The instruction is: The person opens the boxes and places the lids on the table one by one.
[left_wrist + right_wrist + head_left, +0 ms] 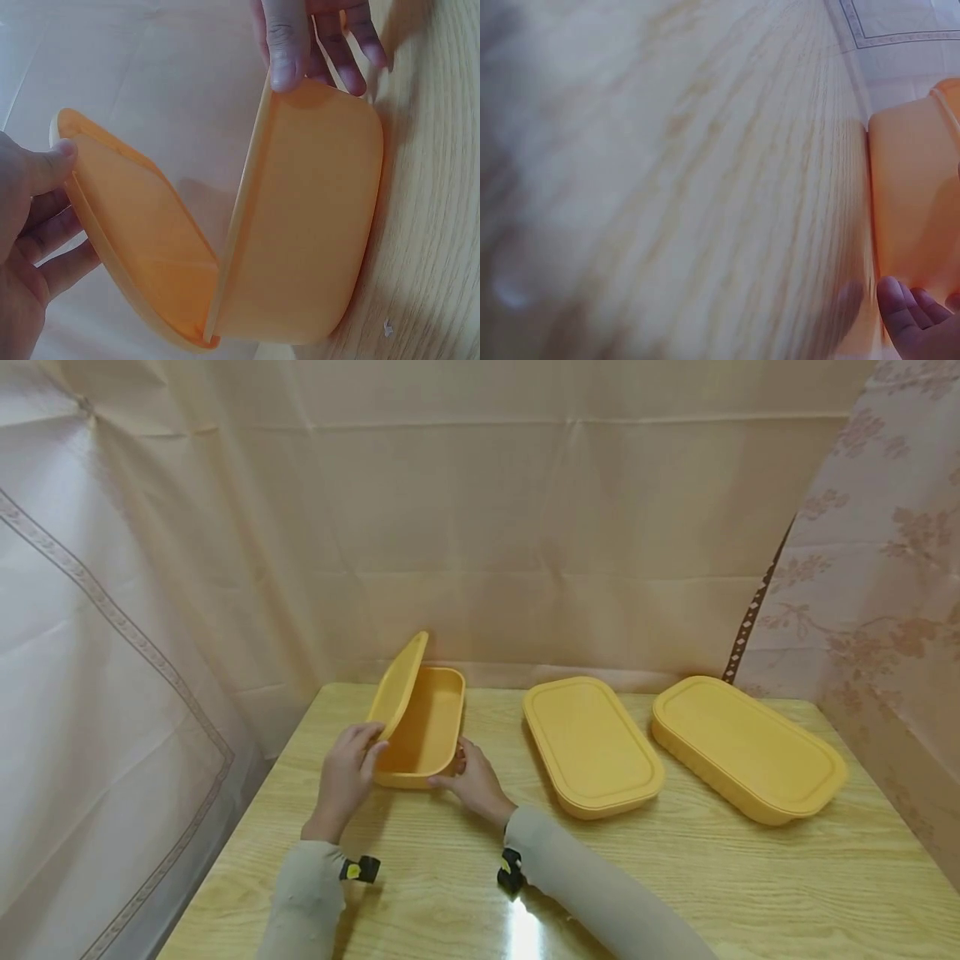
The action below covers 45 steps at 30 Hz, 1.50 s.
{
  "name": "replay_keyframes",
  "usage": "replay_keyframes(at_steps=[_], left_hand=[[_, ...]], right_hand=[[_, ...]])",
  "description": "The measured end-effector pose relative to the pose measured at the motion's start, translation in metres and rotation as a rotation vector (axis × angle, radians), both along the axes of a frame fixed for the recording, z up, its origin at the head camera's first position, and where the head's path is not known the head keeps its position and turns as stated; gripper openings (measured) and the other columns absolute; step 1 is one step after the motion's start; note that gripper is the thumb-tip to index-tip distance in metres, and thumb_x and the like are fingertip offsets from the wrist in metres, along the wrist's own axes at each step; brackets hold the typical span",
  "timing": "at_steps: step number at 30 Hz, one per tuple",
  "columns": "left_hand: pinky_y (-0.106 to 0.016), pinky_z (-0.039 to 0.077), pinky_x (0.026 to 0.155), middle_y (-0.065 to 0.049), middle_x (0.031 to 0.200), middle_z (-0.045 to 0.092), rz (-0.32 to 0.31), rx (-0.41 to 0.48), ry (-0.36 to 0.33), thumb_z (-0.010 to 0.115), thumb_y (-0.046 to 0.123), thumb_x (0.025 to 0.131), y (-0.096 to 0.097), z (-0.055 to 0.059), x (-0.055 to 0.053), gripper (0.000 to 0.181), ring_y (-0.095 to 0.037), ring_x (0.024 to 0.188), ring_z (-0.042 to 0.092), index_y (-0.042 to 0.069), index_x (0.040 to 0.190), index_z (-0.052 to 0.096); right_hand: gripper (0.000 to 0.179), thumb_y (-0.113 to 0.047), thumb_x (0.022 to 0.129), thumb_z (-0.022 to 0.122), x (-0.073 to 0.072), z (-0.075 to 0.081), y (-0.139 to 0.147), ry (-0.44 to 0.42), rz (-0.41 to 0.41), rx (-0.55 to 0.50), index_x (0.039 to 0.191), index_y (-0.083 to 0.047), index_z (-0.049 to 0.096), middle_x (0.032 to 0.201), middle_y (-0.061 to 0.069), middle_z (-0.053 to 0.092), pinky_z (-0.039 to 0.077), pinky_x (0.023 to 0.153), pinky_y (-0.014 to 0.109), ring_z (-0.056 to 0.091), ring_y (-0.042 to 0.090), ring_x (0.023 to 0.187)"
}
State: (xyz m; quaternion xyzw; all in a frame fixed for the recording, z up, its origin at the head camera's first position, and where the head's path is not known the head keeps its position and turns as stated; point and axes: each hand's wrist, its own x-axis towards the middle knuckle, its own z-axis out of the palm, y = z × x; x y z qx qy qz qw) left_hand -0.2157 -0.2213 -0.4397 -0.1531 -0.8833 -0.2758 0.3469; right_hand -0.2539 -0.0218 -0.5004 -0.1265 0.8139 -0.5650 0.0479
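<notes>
Pale cloth (480, 527) hangs behind the wood-grain table (450, 902); one lidded box (592, 743) sits right of centre, another lidded box (750, 752) farther right. On the left stands the open box (307, 202). My left hand (345, 777) pinches the tilted lid (397, 685) at its near end, the low edge by the box's left rim. My right hand (476, 781) grips the box's near right corner. I judge this as lid handling; the next move calls for keeping the box steady. Both pieces look smooth, yellow-orange and round-cornered.
</notes>
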Motion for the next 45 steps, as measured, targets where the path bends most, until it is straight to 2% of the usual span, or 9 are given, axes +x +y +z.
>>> replay_keyframes(at_steps=[5, 13, 14, 17, 20, 22, 28, 35, 45], left_hand=[[-0.046, 0.058, 0.07, -0.02, 0.097, 0.065, -0.004, 0.072, -0.019, 0.069, 0.0, 0.086, -0.003, 0.0, -0.001, 0.021, -0.035, 0.086, 0.067, -0.005, 0.106, 0.067], [-0.047, 0.058, 0.077, -0.022, 0.097, 0.063, -0.027, 0.172, -0.037, 0.068, -0.003, 0.086, -0.009, 0.001, -0.004, 0.02, -0.034, 0.091, 0.066, -0.006, 0.105, 0.067], [-0.044, 0.058, 0.078, -0.022, 0.097, 0.064, -0.032, 0.19, -0.037, 0.068, -0.004, 0.086, -0.01, 0.001, -0.003, 0.02, -0.031, 0.092, 0.066, -0.007, 0.105, 0.067], [-0.023, 0.057, 0.08, -0.021, 0.097, 0.064, -0.034, 0.24, -0.037, 0.067, -0.005, 0.086, -0.011, 0.002, -0.004, 0.018, -0.014, 0.092, 0.062, -0.007, 0.104, 0.067], [-0.003, 0.047, 0.081, -0.021, 0.095, 0.064, -0.037, 0.289, -0.034, 0.066, -0.006, 0.087, -0.013, 0.002, -0.004, 0.016, 0.002, 0.092, 0.054, -0.007, 0.103, 0.067], [0.002, 0.043, 0.081, -0.022, 0.094, 0.063, -0.04, 0.311, -0.031, 0.066, -0.006, 0.087, -0.014, 0.002, -0.004, 0.016, 0.004, 0.091, 0.052, -0.007, 0.103, 0.067], [0.001, 0.044, 0.081, -0.022, 0.095, 0.062, -0.051, 0.397, -0.059, 0.063, -0.006, 0.089, -0.016, 0.003, -0.003, 0.018, -0.006, 0.091, 0.055, -0.009, 0.106, 0.067], [0.001, 0.043, 0.075, -0.028, 0.096, 0.06, -0.018, 0.459, -0.053, 0.061, -0.011, 0.088, -0.02, 0.002, -0.004, 0.02, 0.008, 0.092, 0.049, -0.015, 0.108, 0.064], [-0.002, 0.046, 0.071, -0.018, 0.104, 0.063, 0.011, 0.56, -0.095, 0.062, 0.0, 0.092, -0.028, 0.003, -0.003, 0.02, 0.01, 0.094, 0.052, -0.009, 0.11, 0.066]], right_hand=[[0.07, -0.03, 0.078, 0.083, 0.001, 0.0, 0.001, -0.001, 0.004, -0.009, 0.135, -0.007, 0.049, 0.115, 0.011, 0.058, 0.048, 0.085, 0.036, 0.057, 0.024, 0.101], [0.069, -0.036, 0.09, 0.069, 0.002, 0.0, 0.001, 0.001, -0.002, 0.011, 0.142, -0.001, 0.041, 0.12, 0.015, 0.055, 0.051, 0.089, 0.04, 0.057, 0.026, 0.106], [0.067, -0.036, 0.091, 0.068, 0.002, 0.0, 0.0, 0.002, 0.001, 0.008, 0.142, -0.001, 0.042, 0.12, 0.015, 0.055, 0.051, 0.09, 0.041, 0.057, 0.026, 0.106], [0.065, -0.036, 0.092, 0.067, 0.002, -0.001, 0.0, 0.004, 0.004, 0.003, 0.141, -0.002, 0.043, 0.119, 0.015, 0.055, 0.051, 0.09, 0.041, 0.058, 0.026, 0.106], [0.065, -0.036, 0.092, 0.067, 0.002, -0.001, 0.0, 0.001, 0.004, 0.003, 0.141, -0.002, 0.043, 0.119, 0.014, 0.055, 0.051, 0.09, 0.04, 0.057, 0.025, 0.106], [0.065, -0.036, 0.092, 0.067, 0.002, -0.001, 0.0, 0.003, 0.002, 0.005, 0.141, -0.002, 0.042, 0.119, 0.014, 0.054, 0.051, 0.089, 0.04, 0.057, 0.025, 0.106], [0.061, -0.035, 0.093, 0.066, 0.001, -0.001, 0.0, 0.008, 0.003, 0.001, 0.14, -0.004, 0.044, 0.117, 0.013, 0.055, 0.051, 0.088, 0.038, 0.057, 0.024, 0.104], [0.055, -0.033, 0.092, 0.067, 0.001, -0.002, 0.0, 0.022, 0.01, -0.015, 0.136, -0.005, 0.048, 0.115, 0.013, 0.056, 0.053, 0.082, 0.034, 0.059, 0.022, 0.101], [0.051, -0.032, 0.091, 0.069, 0.001, -0.001, -0.001, 0.022, -0.009, -0.017, 0.131, -0.006, 0.05, 0.113, 0.013, 0.056, 0.051, 0.079, 0.03, 0.059, 0.02, 0.096]])
